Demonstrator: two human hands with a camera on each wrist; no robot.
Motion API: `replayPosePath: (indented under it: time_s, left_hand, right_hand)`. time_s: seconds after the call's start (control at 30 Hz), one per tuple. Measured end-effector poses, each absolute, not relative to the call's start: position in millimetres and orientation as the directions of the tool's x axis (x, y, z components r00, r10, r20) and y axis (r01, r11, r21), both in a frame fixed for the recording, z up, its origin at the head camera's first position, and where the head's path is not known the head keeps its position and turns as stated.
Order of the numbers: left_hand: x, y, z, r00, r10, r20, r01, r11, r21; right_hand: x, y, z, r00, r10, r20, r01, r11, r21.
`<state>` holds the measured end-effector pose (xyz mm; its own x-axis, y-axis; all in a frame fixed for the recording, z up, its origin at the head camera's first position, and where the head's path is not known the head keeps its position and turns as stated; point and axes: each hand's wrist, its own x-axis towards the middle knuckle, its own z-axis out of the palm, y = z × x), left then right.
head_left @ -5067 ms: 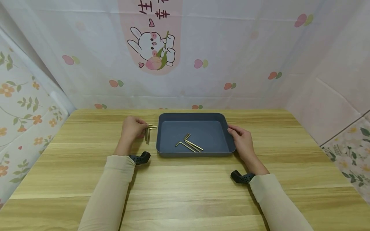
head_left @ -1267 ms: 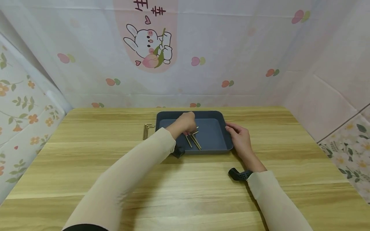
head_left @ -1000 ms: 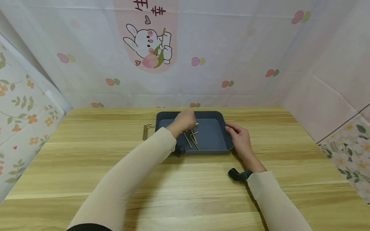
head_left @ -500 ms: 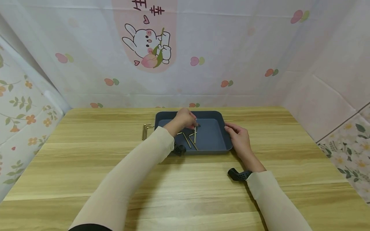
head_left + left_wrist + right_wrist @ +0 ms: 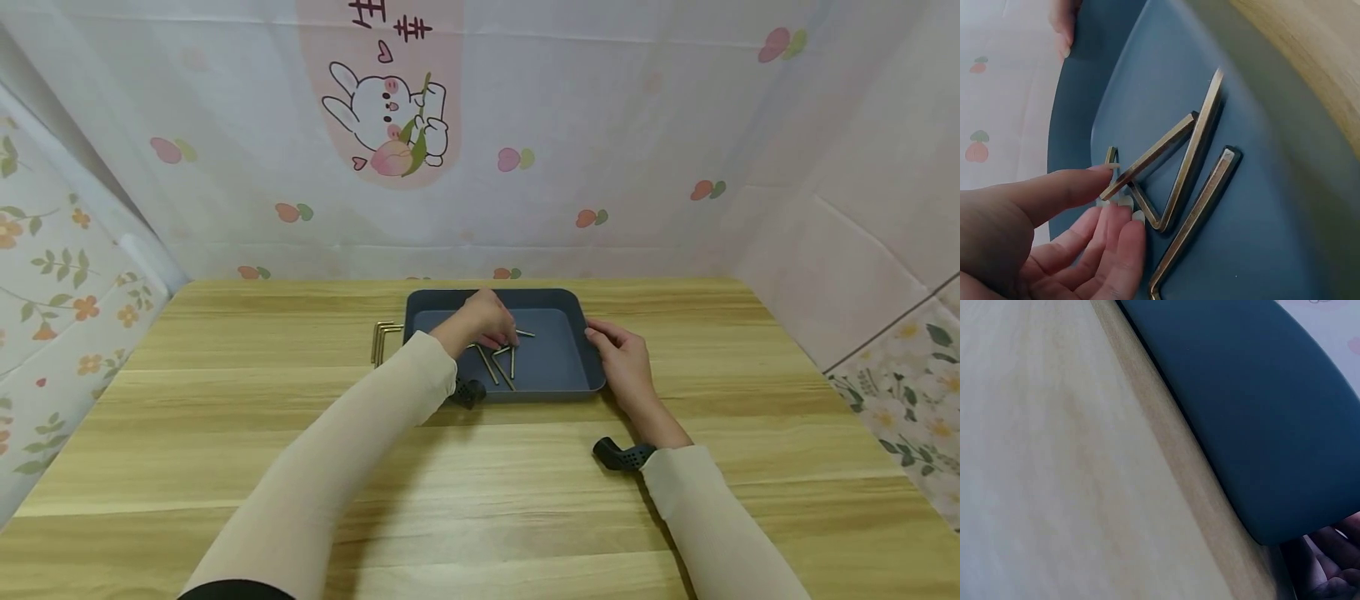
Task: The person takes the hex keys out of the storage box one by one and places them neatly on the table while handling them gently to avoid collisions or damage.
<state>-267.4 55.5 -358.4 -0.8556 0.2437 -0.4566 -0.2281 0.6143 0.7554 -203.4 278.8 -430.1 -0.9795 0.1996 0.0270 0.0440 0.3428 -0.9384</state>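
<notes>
A dark blue-grey rectangular tray (image 5: 558, 358) lies on the wooden table. My left hand (image 5: 486, 321) reaches into it, thumb and fingertips around the end of a brass-coloured hex key (image 5: 1155, 152), pinching it just above the tray floor. Two more hex keys lie close by, one angled key (image 5: 1191, 162) and one key nearer the tray's front wall (image 5: 1196, 219). A short brass end shows beyond the thumb; which key it belongs to I cannot tell. My right hand (image 5: 626, 358) holds the tray's right wall at the rim; its fingers are partly hidden in the right wrist view.
Several more hex keys (image 5: 379, 340) lie on the table just left of the tray, side by side. A patterned cloth (image 5: 630, 125) hangs behind the table's back edge. The wooden table top (image 5: 480, 500) stretches out in front of the tray.
About five seconds ago my left hand was at the keys left of the tray; now it is inside the tray. Over the last second it has shifted the keys there. The right hand stays put.
</notes>
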Motion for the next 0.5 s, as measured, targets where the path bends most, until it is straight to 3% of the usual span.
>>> replayPosePath:
  time_s: [0.37,0.5]
  left_hand:
    - [-269.7,65.3,-354.6,-0.845,0.277,-0.457,-0.047,0.814,0.579]
    - [-271.0,70.3,-356.1,-0.864,0.238,-0.445,-0.04,0.847,0.53]
  right_hand:
    - [-202.9,279.1,-428.9,-0.978,0.205,0.027,0.048,0.35,-0.935]
    - [-202.5,279.1,-428.2,-0.98,0.195,0.026,0.045,0.353,-0.934]
